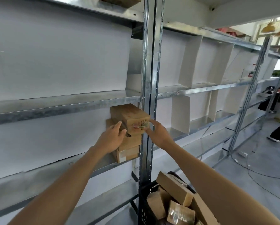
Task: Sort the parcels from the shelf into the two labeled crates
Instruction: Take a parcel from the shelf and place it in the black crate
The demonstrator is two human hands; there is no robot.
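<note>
The left hand [110, 137] is up at the shelf [43, 172]. Its fingers [119, 125] are straight and spread a little. They hold nothing. They are at the left side of the top parcel [131, 116], touching it or just about to.

The top parcel is a long brown box. It lies on top of two other boxes [129, 149], right beside the metal post [146, 78]. Its long way runs from the back of the shelf out toward the person. The short end, with a sticker on it, points out, and it sticks out past the boxes under it.

The right hand [157, 133] is on the other side. Its fingers [149, 123] reach the short front end, near the sticker. It is blurry there, so I cannot tell if they are flat on the box or pinching its corner.

So the box is between the two hands, one hand on each side. Both are close, and the right one looks a tiny bit nearer. I think the best way is to squeeze the two long sides and slide the box straight out along its long way. Pulling sideways could bump the post or tip the boxes below.

Down low on the right is a black crate [144, 192] with brown parcels [173, 185] in it. I cannot see a label on it.
</note>
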